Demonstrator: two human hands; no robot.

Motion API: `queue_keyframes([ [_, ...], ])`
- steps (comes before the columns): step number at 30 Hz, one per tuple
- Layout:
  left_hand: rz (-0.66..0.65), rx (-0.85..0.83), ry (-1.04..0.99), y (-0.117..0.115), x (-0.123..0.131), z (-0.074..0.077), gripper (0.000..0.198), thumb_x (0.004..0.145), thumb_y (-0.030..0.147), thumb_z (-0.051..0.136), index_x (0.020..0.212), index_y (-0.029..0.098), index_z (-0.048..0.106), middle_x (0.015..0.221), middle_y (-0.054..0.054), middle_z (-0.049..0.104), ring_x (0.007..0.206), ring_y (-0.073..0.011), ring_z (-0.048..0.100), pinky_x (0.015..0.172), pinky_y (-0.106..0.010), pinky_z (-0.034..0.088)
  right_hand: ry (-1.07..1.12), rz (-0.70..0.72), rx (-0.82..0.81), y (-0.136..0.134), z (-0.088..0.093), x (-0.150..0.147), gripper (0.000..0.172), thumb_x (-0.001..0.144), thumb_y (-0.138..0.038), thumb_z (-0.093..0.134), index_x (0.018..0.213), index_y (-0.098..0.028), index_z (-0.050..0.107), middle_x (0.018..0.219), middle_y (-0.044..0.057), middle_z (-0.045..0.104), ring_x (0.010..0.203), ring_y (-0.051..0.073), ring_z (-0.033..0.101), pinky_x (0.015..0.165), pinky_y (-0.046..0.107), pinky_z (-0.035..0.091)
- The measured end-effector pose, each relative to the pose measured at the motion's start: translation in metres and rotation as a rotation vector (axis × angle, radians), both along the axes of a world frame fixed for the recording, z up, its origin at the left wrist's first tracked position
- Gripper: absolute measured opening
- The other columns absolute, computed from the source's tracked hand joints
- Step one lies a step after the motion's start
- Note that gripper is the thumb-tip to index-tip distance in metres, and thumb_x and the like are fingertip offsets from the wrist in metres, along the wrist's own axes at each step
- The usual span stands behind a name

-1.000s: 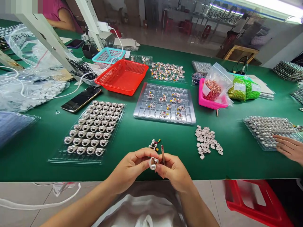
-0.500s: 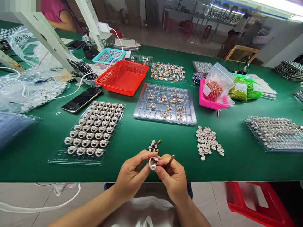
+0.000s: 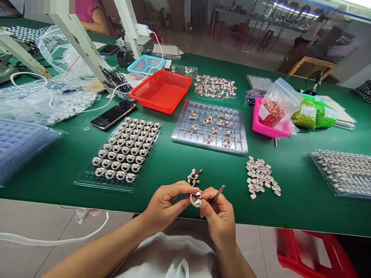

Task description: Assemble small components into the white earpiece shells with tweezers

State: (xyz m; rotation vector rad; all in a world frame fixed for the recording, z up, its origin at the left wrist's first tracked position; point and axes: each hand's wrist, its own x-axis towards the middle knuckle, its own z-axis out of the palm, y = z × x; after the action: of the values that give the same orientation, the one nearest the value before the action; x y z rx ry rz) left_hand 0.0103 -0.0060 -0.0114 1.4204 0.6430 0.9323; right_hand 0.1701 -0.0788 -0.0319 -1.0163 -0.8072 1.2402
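Observation:
My left hand (image 3: 165, 204) pinches a small white earbud shell (image 3: 196, 200) at the near edge of the green table (image 3: 174, 166). My right hand (image 3: 218, 216) meets it from the right, fingertips on the shell, and grips metal tweezers (image 3: 218, 194) that point up and to the right. Just beyond the hands lies a small cluster of loose parts (image 3: 193, 177) with red and yellow bits. A pile of small white covers (image 3: 262, 177) lies to the right.
A clear tray of white shells (image 3: 126, 150) sits at left, a partly filled clear tray (image 3: 210, 127) in the middle, another tray (image 3: 344, 172) far right. Behind them are a phone (image 3: 113, 114), red basket (image 3: 161, 90), teal basket (image 3: 146, 63), pink bin (image 3: 269, 127) with bagged parts, and a red stool (image 3: 313, 251) below.
The camera has swung a little left and down. A neighbour's hand at the right tray has gone from view. My right hand tilted the tweezers from upright to leaning right; both hands stay on the shell.

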Motion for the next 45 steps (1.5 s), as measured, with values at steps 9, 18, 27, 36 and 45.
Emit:
queue_keyframes([
  [9, -0.015, -0.019, -0.03, 0.0, 0.0, -0.005, 0.024, 0.09, 0.012, 0.071, 0.106, 0.026, 0.081, 0.088, -0.006, 0.078, 0.079, -0.0165, 0.071, 0.072, -0.025, 0.056, 0.156, 0.023, -0.04, 0.003, -0.008, -0.003, 0.009, 0.089, -0.028, 0.076, 0.089, -0.023, 0.068, 0.08, -0.002, 0.057, 0.061, 0.008, 0.046, 0.053, 0.02, 0.036],
  [18, 0.006, -0.014, -0.045, -0.004, 0.002, -0.003, 0.018, 0.092, 0.021, 0.07, 0.105, 0.021, 0.082, 0.085, -0.009, 0.078, 0.076, -0.0179, 0.071, 0.07, -0.027, 0.058, 0.255, -0.065, -0.04, 0.003, 0.0, -0.017, 0.022, 0.084, -0.034, 0.079, 0.088, -0.023, 0.061, 0.081, -0.003, 0.052, 0.056, 0.007, 0.044, 0.045, 0.018, 0.034],
  [27, -0.088, -0.377, -0.052, -0.005, 0.002, 0.014, 0.013, 0.085, 0.026, 0.077, 0.093, 0.017, 0.082, 0.086, -0.008, 0.078, 0.077, -0.0183, 0.071, 0.073, -0.028, 0.058, 0.216, -0.046, 0.0, 0.002, 0.003, -0.018, 0.025, 0.083, -0.033, 0.08, 0.088, -0.024, 0.057, 0.08, -0.003, 0.052, 0.063, 0.009, 0.047, 0.054, 0.02, 0.04],
  [36, -0.122, -0.215, 0.316, 0.002, -0.001, 0.033, 0.018, 0.079, 0.018, 0.068, 0.089, 0.013, 0.082, 0.081, -0.007, 0.079, 0.072, -0.0168, 0.068, 0.069, -0.025, 0.054, -0.178, 0.123, -0.004, -0.005, 0.012, 0.013, 0.011, 0.091, -0.031, 0.071, 0.095, -0.023, 0.064, 0.085, 0.0, 0.057, 0.068, 0.012, 0.052, 0.06, 0.023, 0.044],
  [45, -0.046, -0.058, 0.33, -0.002, 0.009, 0.033, 0.021, 0.087, 0.022, 0.067, 0.1, 0.015, 0.081, 0.089, -0.007, 0.082, 0.078, -0.0186, 0.073, 0.073, -0.025, 0.056, -0.073, -0.117, -0.03, -0.002, 0.0, 0.003, 0.012, 0.09, -0.031, 0.071, 0.093, -0.023, 0.063, 0.085, -0.001, 0.056, 0.063, 0.01, 0.051, 0.056, 0.023, 0.044],
])
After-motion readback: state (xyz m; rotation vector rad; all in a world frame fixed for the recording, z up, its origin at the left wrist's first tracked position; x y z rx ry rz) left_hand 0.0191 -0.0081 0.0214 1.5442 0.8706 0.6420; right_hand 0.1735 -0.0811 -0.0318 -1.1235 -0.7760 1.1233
